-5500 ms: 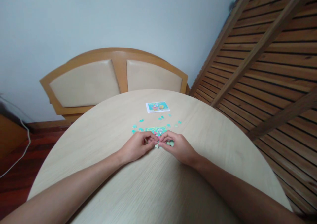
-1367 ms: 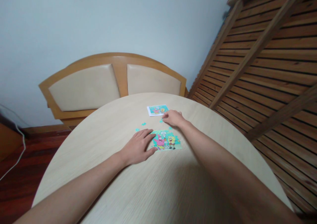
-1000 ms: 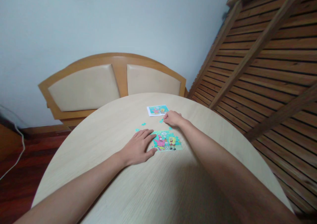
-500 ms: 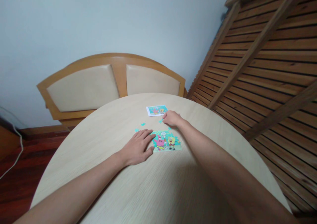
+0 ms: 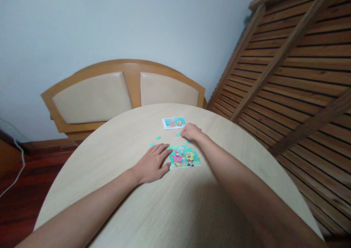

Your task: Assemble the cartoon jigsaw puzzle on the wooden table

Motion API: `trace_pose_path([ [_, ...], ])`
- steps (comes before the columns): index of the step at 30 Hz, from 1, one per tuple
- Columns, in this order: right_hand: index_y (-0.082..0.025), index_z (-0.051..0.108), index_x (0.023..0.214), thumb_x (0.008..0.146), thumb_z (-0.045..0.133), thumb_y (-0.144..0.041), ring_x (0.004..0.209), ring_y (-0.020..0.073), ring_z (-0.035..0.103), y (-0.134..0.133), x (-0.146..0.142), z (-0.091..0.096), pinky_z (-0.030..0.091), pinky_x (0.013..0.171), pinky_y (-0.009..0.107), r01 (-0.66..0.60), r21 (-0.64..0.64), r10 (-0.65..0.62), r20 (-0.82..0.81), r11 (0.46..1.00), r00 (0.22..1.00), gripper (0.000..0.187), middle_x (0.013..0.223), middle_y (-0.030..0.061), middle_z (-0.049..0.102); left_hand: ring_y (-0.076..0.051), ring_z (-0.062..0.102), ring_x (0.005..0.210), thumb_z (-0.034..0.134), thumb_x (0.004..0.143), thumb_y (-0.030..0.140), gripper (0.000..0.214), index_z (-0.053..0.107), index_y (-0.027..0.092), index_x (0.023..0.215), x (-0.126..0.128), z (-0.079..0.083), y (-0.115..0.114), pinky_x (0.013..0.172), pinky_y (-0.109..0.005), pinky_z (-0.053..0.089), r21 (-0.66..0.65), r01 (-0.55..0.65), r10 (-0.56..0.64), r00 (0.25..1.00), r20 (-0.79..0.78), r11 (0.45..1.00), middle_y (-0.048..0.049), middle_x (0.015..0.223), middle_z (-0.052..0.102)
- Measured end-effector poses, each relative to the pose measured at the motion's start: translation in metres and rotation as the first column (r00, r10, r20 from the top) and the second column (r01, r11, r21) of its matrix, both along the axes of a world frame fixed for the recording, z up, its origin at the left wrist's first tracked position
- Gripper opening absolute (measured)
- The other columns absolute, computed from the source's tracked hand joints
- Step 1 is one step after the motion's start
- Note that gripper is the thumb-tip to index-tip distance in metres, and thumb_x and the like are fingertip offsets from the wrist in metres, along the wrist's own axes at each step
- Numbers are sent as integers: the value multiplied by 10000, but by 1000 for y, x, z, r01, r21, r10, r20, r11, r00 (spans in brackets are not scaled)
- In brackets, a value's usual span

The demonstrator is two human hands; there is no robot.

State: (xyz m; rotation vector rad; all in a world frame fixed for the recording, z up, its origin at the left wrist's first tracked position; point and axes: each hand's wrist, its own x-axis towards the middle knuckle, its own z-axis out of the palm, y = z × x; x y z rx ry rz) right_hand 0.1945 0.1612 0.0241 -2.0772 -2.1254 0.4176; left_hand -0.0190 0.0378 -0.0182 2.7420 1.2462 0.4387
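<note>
A partly assembled jigsaw puzzle with cartoon figures on a teal ground lies flat on the table. My left hand rests palm down at its left edge, fingers spread and the tips touching it. Beyond the puzzle, my right hand has its fingertips pinched together at a small teal puzzle piece, partly hidden by the fingers. Just behind that hand is a printed reference picture with a white border. Another loose teal piece lies between the right wrist and the puzzle.
More loose pieces lie to the left, one teal piece and another teal piece near my left fingers. The round pale wooden table meets a padded bench back at the far side. A slatted wooden frame leans at the right.
My right hand has shifted very slightly, its fingertips still at the teal piece. My left hand stays in place by the puzzle.
</note>
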Motion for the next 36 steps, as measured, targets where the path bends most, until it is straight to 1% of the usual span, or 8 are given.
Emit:
trace_pose_path([
  [7,-215,773,982,700,747,-196,960,238,698,0,1,-4,498,826,307,17,35,-14,-76,999,997,284,981,67,774,-323,423,1390,494,968,365,494,502,149,1412,0,0,0,1153,-513,356,3,7,-7,1000,5,1000,-159,1502,469],
  [13,-171,765,903,801,691,-182,832,165,693,-11,14,-11,485,738,222,-121,98,142,-239,988,961,127,880,38,769,-323,427,1388,478,986,390,474,501,172,1406,-1,1,-1,1144,-519,362,2,8,-8,1000,21,1000,-152,1501,474],
  [20,-173,729,1053,920,558,-198,911,161,678,-54,47,-11,502,821,249,-248,195,307,-388,949,869,219,1014,47,757,-320,415,1400,467,999,418,464,499,195,1404,-3,-2,1,1145,-525,359,9,11,-11,999,33,1000,-143,1509,467],
  [22,-167,721,1094,937,536,-224,922,174,674,-69,59,-13,504,839,282,-298,231,375,-495,926,784,249,1060,71,745,-320,419,1397,464,1001,425,467,497,195,1406,-3,-4,1,1145,-523,361,15,7,-7,999,35,1000,-143,1510,466],
  [24,-153,688,1156,937,557,-283,911,188,675,-83,70,-16,516,808,296,-286,223,363,-583,932,727,287,1028,85,739,-321,424,1394,456,1005,432,468,494,197,1407,-3,-4,1,1144,-524,365,16,5,-6,999,34,1000,-141,1510,466],
  [25,-143,698,1100,920,586,-303,904,194,676,-89,74,-17,517,809,302,-276,222,354,-601,935,716,265,1002,88,740,-322,425,1393,453,1006,435,469,493,195,1407,-3,-4,1,1142,-526,368,16,3,-4,1000,31,1000,-143,1510,466],
  [28,-163,725,989,904,620,-333,930,203,676,-101,84,-17,500,872,322,-348,197,396,-571,917,719,217,989,77,750,-327,421,1395,448,1008,438,478,489,184,1411,-3,-3,0,1140,-532,371,11,-2,2,1000,12,1000,-151,1511,461],
  [36,-197,764,959,921,589,-345,960,220,683,-101,94,-8,501,894,338,-448,124,449,-478,885,755,232,1022,66,766,-322,414,1401,438,1017,440,477,470,202,1429,-6,-3,-1,1146,-525,367,18,5,-5,1000,4,1000,-135,1516,456],
])
